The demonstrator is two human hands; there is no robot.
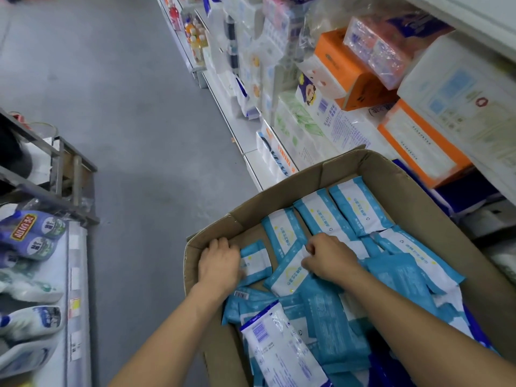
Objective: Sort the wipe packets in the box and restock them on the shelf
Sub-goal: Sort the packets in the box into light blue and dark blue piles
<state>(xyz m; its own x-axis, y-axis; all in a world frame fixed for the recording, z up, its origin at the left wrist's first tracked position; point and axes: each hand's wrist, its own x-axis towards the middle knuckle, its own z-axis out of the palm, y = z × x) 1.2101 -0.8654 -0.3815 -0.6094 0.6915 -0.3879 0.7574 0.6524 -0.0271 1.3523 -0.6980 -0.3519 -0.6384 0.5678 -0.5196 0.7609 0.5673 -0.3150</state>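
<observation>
Place: a shop, seen down one aisle of a supermarket or general store.
Floor: a grey aisle floor [134, 113] runs between two rows of shelving.
Right side: long white shelves [223, 107] hold packed tissue and paper goods, among them orange tissue packs [343, 68] and white wrapped packs [463, 90].
Far end: bottled drinks [195, 37] stand on the same run of shelving.
Left side: a low shelf with price labels [74, 305] on its edge carries detergent bottles [33, 233].
Stock: an open cardboard box [391, 174] full of blue and white wipe packets [324, 216] sits in the aisle.
</observation>
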